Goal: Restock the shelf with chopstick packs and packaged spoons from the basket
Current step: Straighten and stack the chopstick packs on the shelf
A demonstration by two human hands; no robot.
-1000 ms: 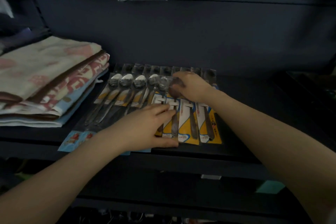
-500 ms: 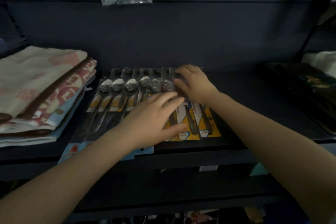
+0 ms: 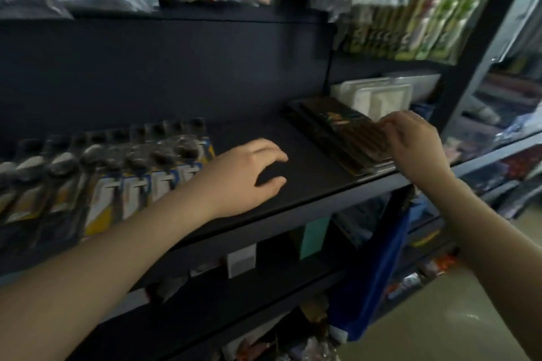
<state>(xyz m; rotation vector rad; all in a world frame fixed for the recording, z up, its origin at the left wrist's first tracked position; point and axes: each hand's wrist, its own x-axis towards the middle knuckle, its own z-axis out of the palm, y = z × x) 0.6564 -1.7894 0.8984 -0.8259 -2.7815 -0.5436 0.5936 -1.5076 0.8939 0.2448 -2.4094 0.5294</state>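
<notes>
Shelving of dark metal fills the view; the middle shelf (image 3: 308, 196) carries a row of packaged spoons (image 3: 117, 182) at left and a stack of chopstick packs (image 3: 343, 132) at right, bare board between. The left hand (image 3: 249, 176) rests open on that board. The right hand (image 3: 413, 141) pinches the chopstick packs' near edge. A blue basket (image 3: 378, 278) hangs below the shelf edge.

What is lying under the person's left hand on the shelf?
Only bare dark shelf shows around and under the left hand; its fingers are arched, with shadow beneath. The packaged spoons lie beside the wrist, not under the hand. Whatever the palm itself covers cannot be seen.
</notes>
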